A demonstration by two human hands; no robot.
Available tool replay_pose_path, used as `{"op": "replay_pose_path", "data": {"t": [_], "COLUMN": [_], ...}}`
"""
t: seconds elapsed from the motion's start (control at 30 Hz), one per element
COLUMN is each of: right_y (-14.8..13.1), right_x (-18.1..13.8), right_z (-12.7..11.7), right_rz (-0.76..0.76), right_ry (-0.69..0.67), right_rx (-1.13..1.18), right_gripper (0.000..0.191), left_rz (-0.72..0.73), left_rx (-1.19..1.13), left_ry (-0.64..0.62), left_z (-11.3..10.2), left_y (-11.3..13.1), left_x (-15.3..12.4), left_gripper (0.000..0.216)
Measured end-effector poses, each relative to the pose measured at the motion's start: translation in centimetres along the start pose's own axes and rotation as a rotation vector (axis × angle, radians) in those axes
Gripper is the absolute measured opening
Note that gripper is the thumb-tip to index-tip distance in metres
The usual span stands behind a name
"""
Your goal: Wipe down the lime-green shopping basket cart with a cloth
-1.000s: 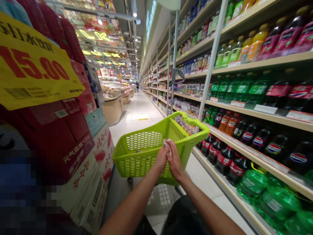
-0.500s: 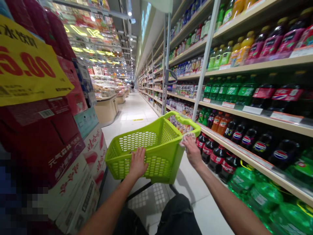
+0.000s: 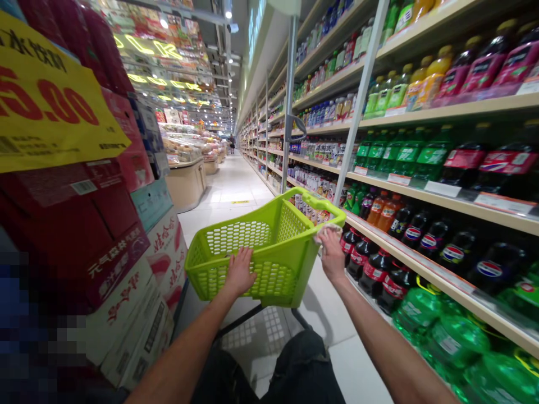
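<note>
A lime-green plastic shopping cart (image 3: 290,275) stands across the aisle in front of my knees, its handle end on the right. My left hand (image 3: 241,271) is on the near side wall, fingers hooked over the top rim and thumb against the outside. My right hand (image 3: 332,255) presses a crumpled whitish cloth (image 3: 327,230) against the cart's corner, just below the green handle (image 3: 326,206). The cloth partly covers that corner, and the fingertips are bunched on it. The basket's perforated walls show, but part of its floor is hidden.
Drink shelves (image 3: 438,191) with many bottles line the right side, large green bottles (image 3: 455,336) low down. Stacked cartons (image 3: 122,292) and a yellow price sign (image 3: 54,101) crowd the left. A tiled aisle (image 3: 227,174) runs ahead, with a distant person (image 3: 232,143).
My right hand and the cloth have shifted slightly along the cart's corner by the handle. The left hand keeps its place on the rim. The view has turned a little.
</note>
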State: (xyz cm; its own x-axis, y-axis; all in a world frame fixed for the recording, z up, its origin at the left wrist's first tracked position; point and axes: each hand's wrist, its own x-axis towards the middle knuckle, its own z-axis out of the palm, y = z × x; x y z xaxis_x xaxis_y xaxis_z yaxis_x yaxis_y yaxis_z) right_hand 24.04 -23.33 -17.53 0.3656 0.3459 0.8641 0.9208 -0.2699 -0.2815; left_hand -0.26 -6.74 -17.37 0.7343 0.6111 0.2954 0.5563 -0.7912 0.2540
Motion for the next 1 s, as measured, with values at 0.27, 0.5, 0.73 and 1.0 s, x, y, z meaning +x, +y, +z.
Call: {"op": "replay_pose_path", "data": {"t": [0.27,0.5,0.73,1.0], "right_y": [-1.9,-5.6,-7.7,-17.3], "right_x": [-3.6,-0.1,-0.7,-2.7], "right_z": [-0.1,2.6,2.3,2.9], "right_rz": [-0.198,-0.37,-0.378,0.541], "right_ry": [-0.11,-0.116,-0.109,-0.504], "right_rx": [0.12,0.034,0.237,0.94], "right_gripper": [0.04,0.028,0.032,0.035], "left_rz": [-0.011,0.006,-0.133,-0.37], "left_rx": [0.06,0.117,0.019,-1.18], "left_ry": [0.027,-0.015,-0.058,0.158], "left_z": [0.5,0.5,-1.4,-2.7], "left_y": [-0.2,-0.3,-1.9,-0.1], "left_x": [-0.3,-0.6,-1.8,-3.1], "left_gripper": [0.065,0.068,0.07,0.046]}}
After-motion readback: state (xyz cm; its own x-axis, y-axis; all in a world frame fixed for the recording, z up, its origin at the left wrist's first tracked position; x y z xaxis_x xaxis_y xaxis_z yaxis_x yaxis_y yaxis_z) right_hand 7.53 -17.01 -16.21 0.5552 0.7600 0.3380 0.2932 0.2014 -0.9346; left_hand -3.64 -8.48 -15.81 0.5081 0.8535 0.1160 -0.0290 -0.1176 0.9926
